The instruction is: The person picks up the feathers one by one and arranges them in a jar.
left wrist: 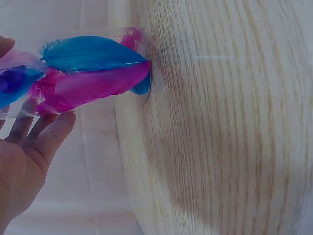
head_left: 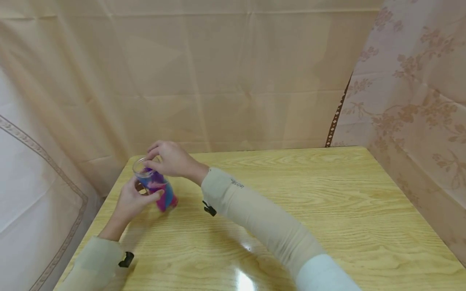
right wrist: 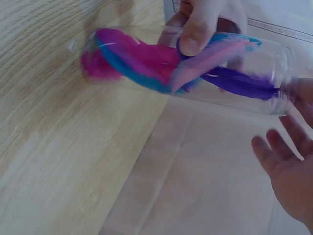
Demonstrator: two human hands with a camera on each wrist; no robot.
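A tall clear jar (right wrist: 266, 56) stands at the table's far left corner, its mouth up and uncapped. Inside are several feathers: a blue feather (left wrist: 93, 54), a magenta feather (left wrist: 98, 88), a pale pink feather (right wrist: 210, 63) and a purple feather (right wrist: 239, 84) near the mouth. My left hand (head_left: 132, 198) grips the jar's side, with the thumb across the front and the fingers behind. At the rim, my right hand (head_left: 172, 159) pinches the purple feather's upper end between thumb and finger. Its other fingers (right wrist: 268, 152) are spread outside the jar.
The wood-grain table (head_left: 291, 210) extends to the right and toward me. A beige curtain (head_left: 218, 81) hangs behind its far edge. White cloth (head_left: 32, 194) is at the left, and a floral curtain (head_left: 418, 101) is at the right.
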